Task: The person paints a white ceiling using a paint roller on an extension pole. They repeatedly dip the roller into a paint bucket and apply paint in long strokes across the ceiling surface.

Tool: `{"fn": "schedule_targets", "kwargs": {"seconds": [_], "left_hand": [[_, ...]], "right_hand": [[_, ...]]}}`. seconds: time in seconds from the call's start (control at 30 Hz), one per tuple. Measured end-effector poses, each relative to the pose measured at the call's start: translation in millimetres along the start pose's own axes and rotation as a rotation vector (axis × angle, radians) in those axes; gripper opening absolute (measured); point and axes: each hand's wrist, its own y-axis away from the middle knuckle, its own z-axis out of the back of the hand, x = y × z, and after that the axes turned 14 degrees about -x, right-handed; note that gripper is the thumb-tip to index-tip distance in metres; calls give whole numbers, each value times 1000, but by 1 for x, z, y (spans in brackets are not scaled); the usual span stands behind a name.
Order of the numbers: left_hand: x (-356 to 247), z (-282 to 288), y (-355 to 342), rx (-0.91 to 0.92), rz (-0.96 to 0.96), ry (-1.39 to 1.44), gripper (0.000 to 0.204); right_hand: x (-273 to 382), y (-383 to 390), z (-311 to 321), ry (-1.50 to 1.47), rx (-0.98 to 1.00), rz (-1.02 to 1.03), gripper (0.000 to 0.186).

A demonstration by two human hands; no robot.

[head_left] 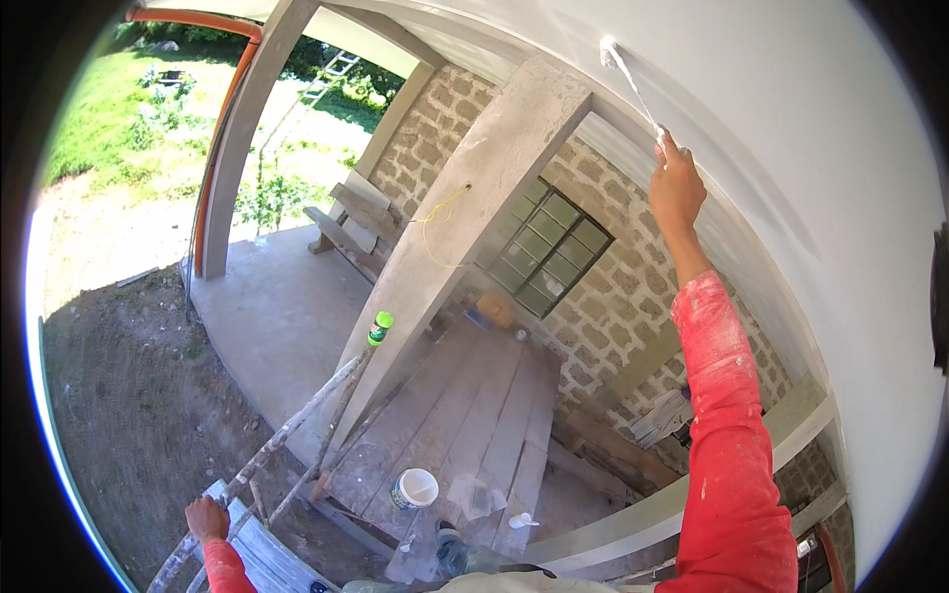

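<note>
My right hand (678, 183), raised at the end of a paint-spotted red sleeve, is closed round the handle of a small paint roller (635, 87). The roller's white head touches the smooth white ceiling (791, 119). At lower left, my left hand (208, 519) grips a paint-splashed wooden pole (282, 435), part of a rough pole frame. Below me a white paint bucket (415, 488) stands on the planks, its inside white. To its right lies a small white cup-like container (524, 520), near a sheet of clear plastic (476, 497).
I stand above a plank platform (465, 415). A concrete column and beam (474, 188) cross the middle. A green bottle (380, 328) sits by the pole's top. Beyond are a stone block wall (603, 287), a barred window (551, 247) and bare ground (138, 385) at left.
</note>
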Motion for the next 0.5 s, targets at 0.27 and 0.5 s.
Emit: {"fn": "schedule_targets", "kwargs": {"seconds": [0.27, 0.5], "left_hand": [[2, 11, -3, 29, -20, -34, 13], [0, 6, -3, -32, -53, -48, 12]], "right_hand": [[75, -31, -46, 22, 120, -19, 40], [88, -41, -61, 49, 120, -13, 37]]}}
